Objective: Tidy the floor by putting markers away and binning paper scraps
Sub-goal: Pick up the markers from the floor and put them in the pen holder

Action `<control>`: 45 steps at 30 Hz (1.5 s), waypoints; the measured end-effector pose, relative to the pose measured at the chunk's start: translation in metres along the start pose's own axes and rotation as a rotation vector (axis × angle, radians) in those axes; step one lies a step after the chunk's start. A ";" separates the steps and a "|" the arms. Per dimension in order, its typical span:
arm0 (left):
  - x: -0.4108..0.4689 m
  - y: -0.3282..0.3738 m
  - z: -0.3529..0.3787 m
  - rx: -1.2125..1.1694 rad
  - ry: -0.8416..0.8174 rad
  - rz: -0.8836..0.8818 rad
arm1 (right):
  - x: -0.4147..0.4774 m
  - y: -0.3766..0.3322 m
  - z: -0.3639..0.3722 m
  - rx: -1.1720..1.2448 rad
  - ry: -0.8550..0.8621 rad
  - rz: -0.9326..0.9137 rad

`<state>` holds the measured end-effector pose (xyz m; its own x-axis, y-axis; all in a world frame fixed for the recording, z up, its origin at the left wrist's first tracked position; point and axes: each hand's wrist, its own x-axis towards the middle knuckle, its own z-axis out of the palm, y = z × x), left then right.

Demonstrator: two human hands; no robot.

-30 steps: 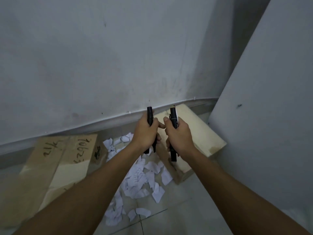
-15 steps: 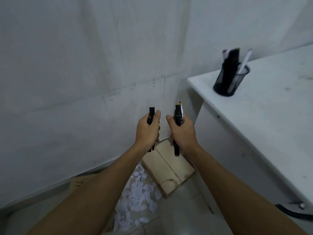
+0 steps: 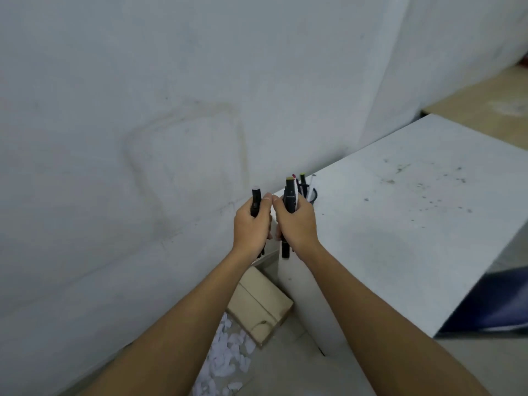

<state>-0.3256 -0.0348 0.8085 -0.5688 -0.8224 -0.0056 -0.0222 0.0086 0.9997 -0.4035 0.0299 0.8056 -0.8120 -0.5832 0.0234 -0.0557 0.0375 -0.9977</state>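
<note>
The wall [image 3: 143,110] blocks the left and far side. The counter [image 3: 414,224] lies open rightward, but at its corner a cup [image 3: 313,195] stands crowded with pens [image 3: 303,181]. A box [image 3: 257,304] and paper scraps [image 3: 228,358] clutter the floor [image 3: 285,367].

Two hands [image 3: 252,224] [image 3: 297,224], one box [image 3: 260,304], one pen cup [image 3: 314,196]

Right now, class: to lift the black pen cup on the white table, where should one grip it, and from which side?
Probably round the wall of the pen cup, coming from the right across the table: pens stand up out of its mouth, blocking a grasp from above, and the right hand, gripping markers, covers its left side.
</note>
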 end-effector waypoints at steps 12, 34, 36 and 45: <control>0.002 0.008 0.056 -0.035 0.019 0.106 | 0.017 0.003 -0.074 -0.089 0.089 -0.027; 0.182 -0.054 0.126 -0.137 0.167 0.020 | 0.212 0.073 -0.049 0.114 0.428 0.073; 0.192 -0.064 0.134 -0.100 0.198 -0.002 | 0.224 0.083 -0.044 0.121 0.455 0.086; 0.207 -0.090 0.156 -0.015 0.223 -0.095 | 0.231 0.105 -0.032 0.129 0.557 0.051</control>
<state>-0.5700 -0.1172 0.7135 -0.3687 -0.9246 -0.0960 -0.0539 -0.0818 0.9952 -0.6152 -0.0746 0.7081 -0.9973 -0.0666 -0.0298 0.0342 -0.0658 -0.9972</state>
